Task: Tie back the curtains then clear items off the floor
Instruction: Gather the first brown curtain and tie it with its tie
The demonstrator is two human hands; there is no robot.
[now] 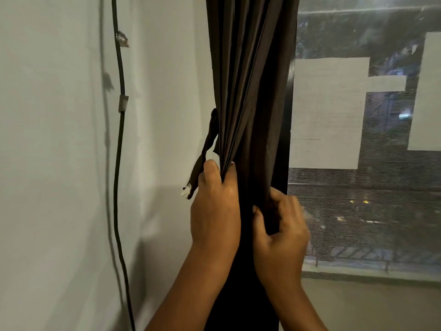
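Dark curtain (250,91) bunched at window's (358,163) left edge. Left hand (214,211) grip closed around gathered folds; right hand (279,225) grip pinches the right side. Tieback strap (205,154) hangs beside the left hand.

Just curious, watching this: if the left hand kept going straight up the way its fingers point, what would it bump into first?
Probably the dark tie-back strap hanging just above the left hand, beside the gathered curtain that hand grips. Depth is unclear, so it might just slide up the folds.
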